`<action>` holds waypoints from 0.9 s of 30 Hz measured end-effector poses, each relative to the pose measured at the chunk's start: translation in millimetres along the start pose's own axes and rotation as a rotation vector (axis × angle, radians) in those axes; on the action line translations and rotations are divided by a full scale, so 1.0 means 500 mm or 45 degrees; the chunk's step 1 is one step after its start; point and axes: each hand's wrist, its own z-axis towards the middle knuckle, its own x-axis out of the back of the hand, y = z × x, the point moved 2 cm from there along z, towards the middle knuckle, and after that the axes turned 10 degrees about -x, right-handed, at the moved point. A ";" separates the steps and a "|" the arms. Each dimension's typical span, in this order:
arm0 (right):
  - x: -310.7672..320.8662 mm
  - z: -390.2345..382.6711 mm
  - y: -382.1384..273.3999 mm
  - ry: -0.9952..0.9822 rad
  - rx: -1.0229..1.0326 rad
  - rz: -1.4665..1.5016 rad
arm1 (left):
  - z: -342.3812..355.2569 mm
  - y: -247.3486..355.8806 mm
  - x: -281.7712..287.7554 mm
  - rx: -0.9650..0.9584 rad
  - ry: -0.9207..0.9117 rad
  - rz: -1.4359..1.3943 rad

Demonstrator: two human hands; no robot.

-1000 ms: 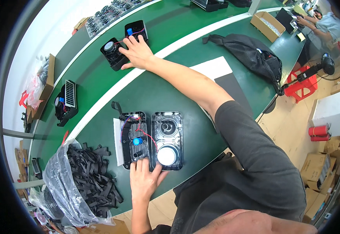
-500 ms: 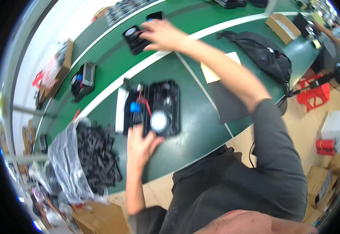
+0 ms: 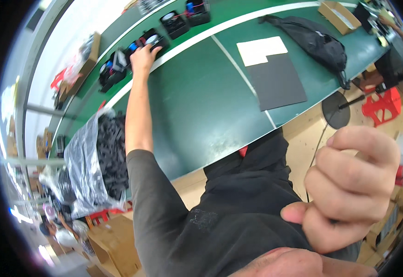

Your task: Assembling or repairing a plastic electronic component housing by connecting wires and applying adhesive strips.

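Head camera view: closest to the lens is your right hand (image 3: 351, 184), well on the near side of the white divider strip (image 3: 238, 22). Its fingers curl into a fist; nothing shows in it, though I cannot tell whether the palm hides something small. Also on the strip's near side are a clear plastic bag (image 3: 80, 161) of black straps (image 3: 113, 159), a dark grey sheet (image 3: 277, 83) under cream sheets (image 3: 259, 47), and a black sling bag (image 3: 312, 46).

Your left hand (image 3: 142, 61) is at an opened black speaker casing (image 3: 163, 42) just beyond the strip, with a pale round driver (image 3: 152, 39) in it. Your thumb stands apart from the fingers; blur hides whether you grip or only touch.

Two more opened casings (image 3: 174, 25) (image 3: 112, 74) lie beyond the strip, flanking yours. You seem to be placing or taking the middle casing; moving from here calls for minding both wired halves together.
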 end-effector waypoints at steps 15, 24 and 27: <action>0.184 -0.252 0.710 -0.185 -0.840 -0.205 | 0.103 -0.030 -0.082 0.028 -0.388 0.222; 0.371 -0.688 1.619 0.133 -1.769 -0.282 | 0.277 0.454 0.221 -0.139 -0.420 -0.146; 0.244 -0.701 1.836 0.078 -1.829 -0.400 | 0.310 0.666 0.309 -0.114 -0.433 -0.238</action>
